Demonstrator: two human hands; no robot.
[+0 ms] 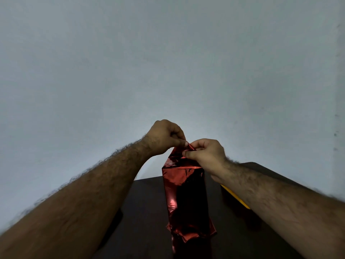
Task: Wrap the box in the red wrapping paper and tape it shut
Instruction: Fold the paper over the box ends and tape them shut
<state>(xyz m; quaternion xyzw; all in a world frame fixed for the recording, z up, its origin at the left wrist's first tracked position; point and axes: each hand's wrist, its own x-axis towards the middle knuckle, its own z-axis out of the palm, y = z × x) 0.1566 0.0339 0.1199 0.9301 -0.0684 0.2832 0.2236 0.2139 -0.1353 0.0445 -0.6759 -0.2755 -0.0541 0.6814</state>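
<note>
Both hands, left hand point(162, 137) and right hand point(207, 154), pinch the red wrapping paper point(183, 193) atop the upright box; crease flaps tight before taping.

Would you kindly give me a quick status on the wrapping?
Both hands, left and right, pinching paper at top. Box upright on table, wrapped. Nothing in the way.
</note>
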